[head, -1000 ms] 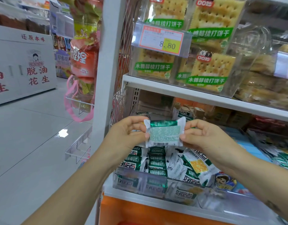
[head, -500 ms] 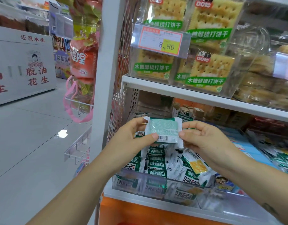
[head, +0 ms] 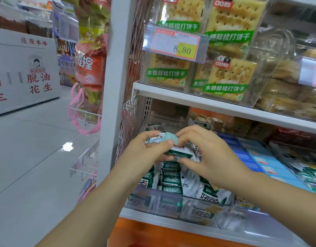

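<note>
Packet (head: 167, 137), small, green and white, is held in the air between both hands, just above a clear bin (head: 153, 202) on the lower shelf. It lies tilted, with its pale green face turned up and partly hidden by the fingers. The left hand (head: 144, 150) grips its left end, with the thumb pressed on top and the fingers curled below. The right hand (head: 205, 150) pinches the right end from above, with its thumb under the lower edge.

The bin is full of similar packets (head: 171, 177), which lie in rows right under the hands. Blue packs (head: 257, 157) lie to the right of the bin. On the white shelf (head: 207, 104) above stand clear boxes of crackers (head: 228, 77) with green labels, and a price tag (head: 175, 44) reading 8.80 hangs in front of them. To the left of the shelf is a white post (head: 114, 68), and beside it hang bags of snacks (head: 90, 65).
</note>
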Motion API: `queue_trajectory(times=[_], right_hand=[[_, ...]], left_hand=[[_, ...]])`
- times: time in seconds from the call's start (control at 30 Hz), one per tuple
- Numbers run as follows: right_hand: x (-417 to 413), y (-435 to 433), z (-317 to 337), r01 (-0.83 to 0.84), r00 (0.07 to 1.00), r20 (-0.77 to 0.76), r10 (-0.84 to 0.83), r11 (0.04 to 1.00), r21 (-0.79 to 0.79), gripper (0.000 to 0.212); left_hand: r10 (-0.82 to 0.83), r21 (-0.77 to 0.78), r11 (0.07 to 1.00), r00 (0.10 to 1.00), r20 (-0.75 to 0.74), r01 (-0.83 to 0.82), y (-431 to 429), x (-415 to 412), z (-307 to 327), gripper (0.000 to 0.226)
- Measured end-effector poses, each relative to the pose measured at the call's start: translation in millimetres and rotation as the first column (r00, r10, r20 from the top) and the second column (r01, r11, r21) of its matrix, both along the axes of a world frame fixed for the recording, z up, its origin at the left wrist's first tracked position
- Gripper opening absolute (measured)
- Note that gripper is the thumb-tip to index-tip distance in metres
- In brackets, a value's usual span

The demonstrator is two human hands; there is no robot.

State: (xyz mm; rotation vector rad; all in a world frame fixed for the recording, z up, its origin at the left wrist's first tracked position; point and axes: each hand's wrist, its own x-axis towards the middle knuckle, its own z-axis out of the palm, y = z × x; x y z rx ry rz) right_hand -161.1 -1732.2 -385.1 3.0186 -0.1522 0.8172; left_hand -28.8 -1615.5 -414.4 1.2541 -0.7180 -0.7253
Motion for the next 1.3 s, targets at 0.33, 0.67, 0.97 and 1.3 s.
queue_trajectory(times=[0.33, 0.67, 0.97, 1.3], right_hand=[[25.1, -45.3, 21.8, 0.167, 0.944, -0.294, -0.151, 0.985, 0.031, 0.028], [91.6, -78.6, 10.8, 0.221, 0.707, -0.664, -0.244, 0.968, -0.12, 0.033], [117.7, -109.4, -11.5, 0.31, 0.667, -0.696, -0.267, 0.948, -0.066, 0.03], [128.6, -113.9, -27.2, 0.409, 0.569, -0.785, -0.245, 0.913, 0.012, 0.03]], left_hand=[[0.199, 0.023, 0.971, 0.858, 0.474, -0.238, 9.2, 26.8, -10.5, 0.025], [0.164, 0.07, 0.969, 0.823, 0.545, -0.239, 2.8, 35.3, -33.9, 0.028], [0.199, 0.048, 0.962, 0.811, 0.551, -0.269, -4.7, 44.0, -43.0, 0.026], [0.224, 0.026, 0.956, 0.786, 0.577, -0.292, -8.6, 45.1, -47.2, 0.025]])
